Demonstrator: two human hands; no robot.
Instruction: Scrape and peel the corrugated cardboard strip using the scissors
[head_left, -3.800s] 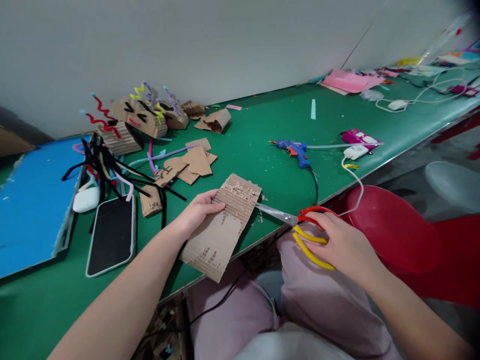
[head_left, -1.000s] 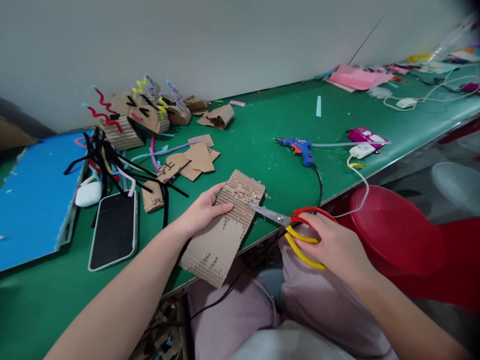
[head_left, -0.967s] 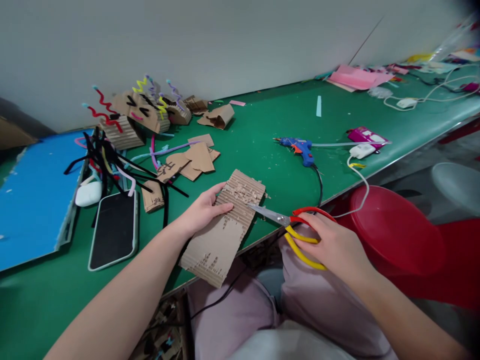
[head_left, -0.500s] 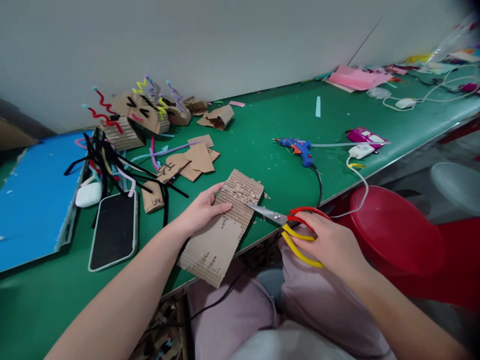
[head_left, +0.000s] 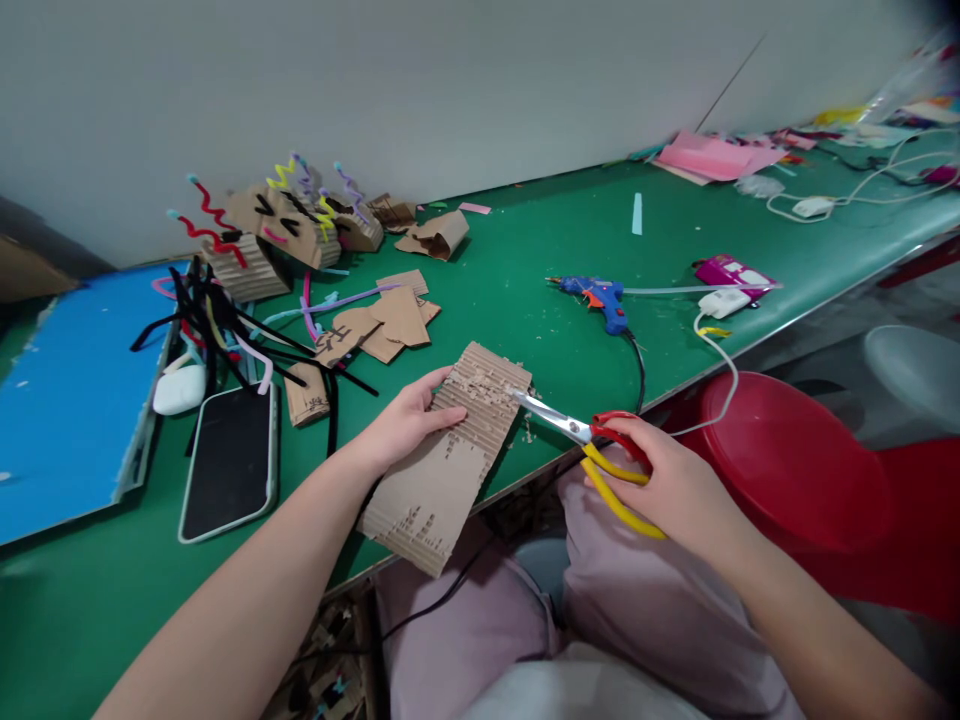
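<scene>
A strip of corrugated cardboard lies over the front edge of the green table, its top layer torn away so the ridges show at both ends. My left hand grips its left side, thumb on top and fingers partly hidden. Loose paper shreds are scattered across the far end. In my right hand is a pair of scissors with red and yellow handles. The blades look closed, and their tip is at the cardboard's right edge, among the shreds.
A blue glue gun with its cord lies beyond the scissors. Left are a phone, a white case, black pipe cleaners and cardboard scraps. Decorated cardboard figures stand behind. A red stool is at right.
My right hand and the scissors have shifted right, the tip sliding from the middle of the shreds to the cardboard's right edge. More shreds lie beside that edge. My left hand has barely moved.
</scene>
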